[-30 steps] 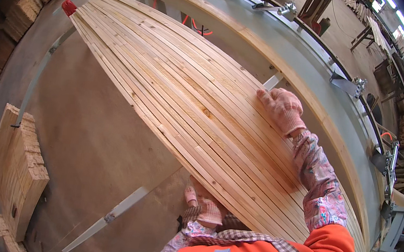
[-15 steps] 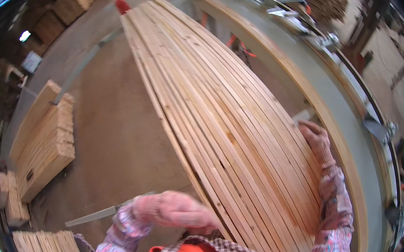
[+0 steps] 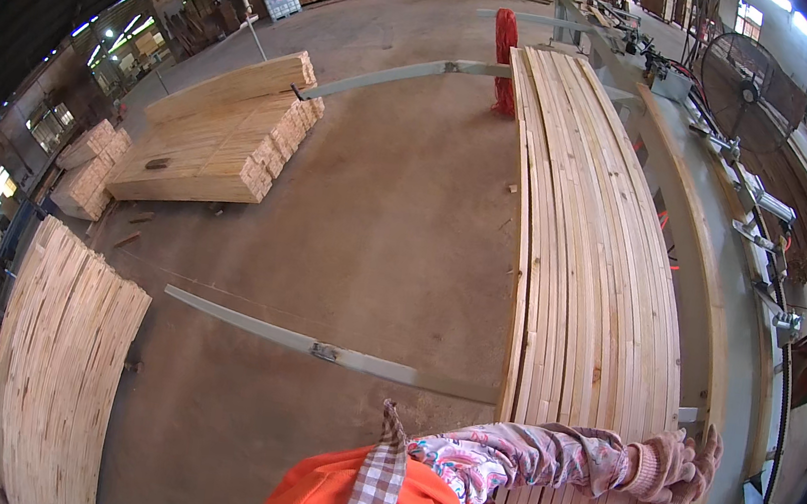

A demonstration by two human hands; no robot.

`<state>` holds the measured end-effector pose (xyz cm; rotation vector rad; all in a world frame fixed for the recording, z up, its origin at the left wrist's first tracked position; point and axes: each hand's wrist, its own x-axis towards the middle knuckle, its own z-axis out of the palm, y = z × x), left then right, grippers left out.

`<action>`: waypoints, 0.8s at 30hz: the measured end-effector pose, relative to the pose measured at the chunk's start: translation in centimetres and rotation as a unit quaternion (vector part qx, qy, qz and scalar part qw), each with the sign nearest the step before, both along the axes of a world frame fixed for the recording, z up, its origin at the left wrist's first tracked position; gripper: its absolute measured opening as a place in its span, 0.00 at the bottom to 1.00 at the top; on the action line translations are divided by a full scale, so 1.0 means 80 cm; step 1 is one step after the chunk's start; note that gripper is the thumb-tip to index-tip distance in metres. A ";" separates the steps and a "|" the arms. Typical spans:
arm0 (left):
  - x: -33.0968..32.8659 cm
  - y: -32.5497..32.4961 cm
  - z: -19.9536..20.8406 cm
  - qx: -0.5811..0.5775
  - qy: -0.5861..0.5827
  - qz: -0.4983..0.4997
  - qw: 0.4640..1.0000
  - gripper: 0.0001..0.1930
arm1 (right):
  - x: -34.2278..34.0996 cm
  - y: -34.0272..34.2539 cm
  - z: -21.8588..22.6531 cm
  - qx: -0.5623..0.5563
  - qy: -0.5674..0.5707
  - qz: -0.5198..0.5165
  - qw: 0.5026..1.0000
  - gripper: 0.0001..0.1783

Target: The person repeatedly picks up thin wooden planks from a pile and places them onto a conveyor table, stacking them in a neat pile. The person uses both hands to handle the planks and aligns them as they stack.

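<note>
A long layer of narrow wooden strips (image 3: 583, 304) lies side by side on my right, running away from me. My left arm reaches across the strips in a flowered sleeve. My left hand (image 3: 657, 467), in a pinkish knit glove, is at their right edge, its fingers loosely apart. Right beside it is my right hand (image 3: 699, 470), also gloved, with fingers stretched forward. The two hands overlap in view, so their contact with the edge strips is partly hidden. Neither hand visibly holds anything.
A wooden rail (image 3: 700, 258) and a grey machine bed with metal fittings run along the right. Grey support bars (image 3: 360, 358) extend left at low height. Stacked lumber (image 3: 204, 152) stands at left, another stack (image 3: 63, 361) nearer me. Red strapping (image 3: 504, 63) hangs at the far end.
My left hand has swung from the strips' left side across to their right edge, beside my right hand. The view has turned left, showing more floor and lumber stacks.
</note>
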<state>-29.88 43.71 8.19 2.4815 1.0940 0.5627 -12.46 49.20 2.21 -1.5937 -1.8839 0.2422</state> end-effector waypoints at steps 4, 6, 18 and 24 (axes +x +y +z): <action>0.013 0.005 -0.029 0.114 0.032 0.014 0.993 0.24 | 0.017 -0.001 -0.003 -0.036 -0.177 -0.123 0.976 0.31; 0.016 0.015 -0.031 0.093 0.072 -0.018 0.993 0.21 | 0.038 -0.019 0.009 -0.087 -0.233 -0.197 0.949 0.33; -0.021 0.013 -0.011 0.043 0.030 0.003 0.999 0.18 | 0.083 -0.036 0.044 -0.101 -0.265 -0.046 0.958 0.28; -0.026 0.005 -0.011 0.048 0.032 0.029 0.998 0.19 | 0.047 -0.086 0.087 -0.412 0.327 0.060 0.848 0.29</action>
